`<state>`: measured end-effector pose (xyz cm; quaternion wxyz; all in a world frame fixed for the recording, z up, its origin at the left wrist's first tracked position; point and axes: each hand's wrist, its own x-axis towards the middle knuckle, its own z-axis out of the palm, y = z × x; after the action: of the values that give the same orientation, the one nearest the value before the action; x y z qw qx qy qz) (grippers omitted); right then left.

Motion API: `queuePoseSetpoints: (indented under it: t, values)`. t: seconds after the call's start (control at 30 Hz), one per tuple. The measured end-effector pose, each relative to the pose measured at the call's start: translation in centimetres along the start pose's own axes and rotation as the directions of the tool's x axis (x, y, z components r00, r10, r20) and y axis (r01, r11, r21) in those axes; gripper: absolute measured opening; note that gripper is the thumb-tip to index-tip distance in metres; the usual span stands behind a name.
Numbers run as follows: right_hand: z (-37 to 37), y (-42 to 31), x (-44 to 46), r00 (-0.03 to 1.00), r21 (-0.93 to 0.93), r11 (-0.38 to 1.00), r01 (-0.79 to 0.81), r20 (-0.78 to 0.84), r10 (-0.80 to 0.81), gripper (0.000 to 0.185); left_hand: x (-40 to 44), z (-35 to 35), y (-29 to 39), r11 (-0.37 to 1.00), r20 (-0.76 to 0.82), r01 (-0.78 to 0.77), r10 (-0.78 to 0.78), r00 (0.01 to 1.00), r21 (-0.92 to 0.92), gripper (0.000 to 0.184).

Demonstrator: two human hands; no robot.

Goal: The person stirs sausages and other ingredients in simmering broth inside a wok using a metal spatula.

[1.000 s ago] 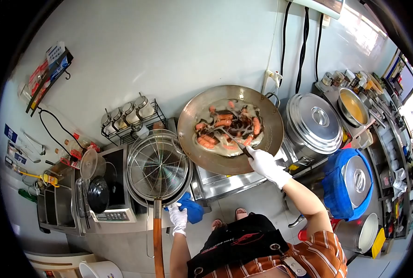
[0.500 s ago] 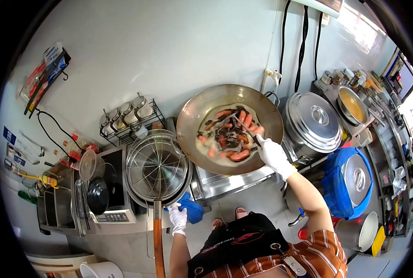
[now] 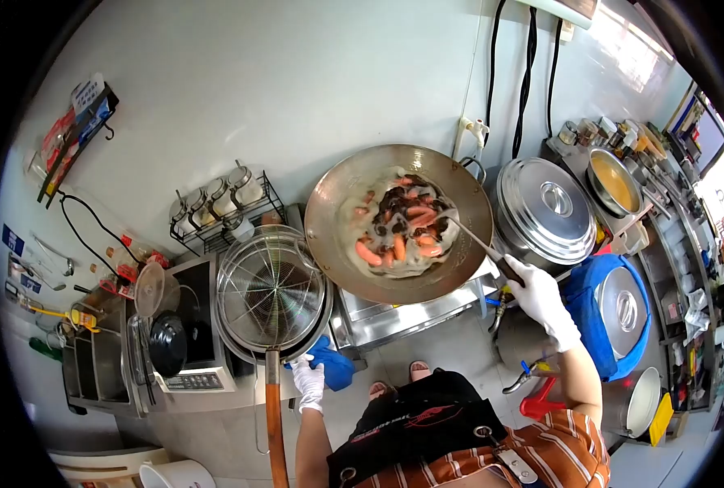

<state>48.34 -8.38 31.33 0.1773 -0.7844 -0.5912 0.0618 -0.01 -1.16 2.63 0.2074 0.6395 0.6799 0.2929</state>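
Observation:
My white-gloved right hand (image 3: 537, 293) is closed on the dark handle of a long metal ladle (image 3: 482, 246). The ladle's head is in the frothy liquid of a wide wok (image 3: 319, 232), mostly hidden. Pink-red sausages (image 3: 398, 246) lie there among dark pieces (image 3: 394, 201). In its white glove, my left hand (image 3: 308, 381) is closed at the edge of a blue cloth (image 3: 335, 366), beside the rim of a metal pot. Its fingertips are partly hidden. On that pot rests a wire-mesh strainer (image 3: 272, 285), its wooden handle (image 3: 276, 423) pointing toward me.
To the wok's right stands a large lidded pot (image 3: 545, 207). Beyond it is a bowl of yellow liquid (image 3: 614, 185). A blue-covered lidded container (image 3: 577, 325) stands lower right. Left of the strainer are a jar rack (image 3: 223, 211), an induction cooker (image 3: 203, 378) and a sink (image 3: 93, 366).
My right hand has drawn back rightward and toward me with the ladle. The sausages and dark pieces have shifted in the wok. My left hand stays by the blue cloth.

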Motion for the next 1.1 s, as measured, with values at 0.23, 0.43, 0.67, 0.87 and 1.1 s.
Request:
queuePoseSetpoints:
  t: [0.23, 0.43, 0.67, 0.87, 1.1]
  values:
    - [-3.4, 0.3, -3.8, 0.996, -0.076, 0.996, -0.041, 0.075, 0.047, 0.051, 0.0, 0.3, 0.1, 0.999, 0.009, 0.045, -0.045, 0.999, -0.013, 0.037]
    - [-2.2, 1.0, -4.6, 0.995, -0.155, 0.987, 0.034, 0.1, -0.018, 0.046, 0.1, 0.6, -0.5, 1.0, -0.017, -0.008, 0.008, 1.0, 0.001, 0.037]
    - [-1.1, 0.1, -4.7, 0.994, -0.14, 0.987, 0.077, 0.088, -0.065, 0.046, -0.1, -0.3, 0.7, 0.999, -0.018, -0.035, 0.035, 0.999, 0.006, 0.036]
    - [1.6, -1.0, -3.8, 0.978, -0.068, 0.992, 0.111, 0.186, -0.097, 0.049, 0.0, 0.0, 0.2, 0.999, -0.012, -0.013, 0.013, 1.0, 0.038, 0.037]
    - [7.9, -4.0, 0.8, 0.971, 0.015, 0.994, 0.106, 0.214, -0.106, 0.05, 0.0, 0.8, -0.8, 1.0, -0.026, 0.004, -0.004, 1.0, -0.025, 0.037]
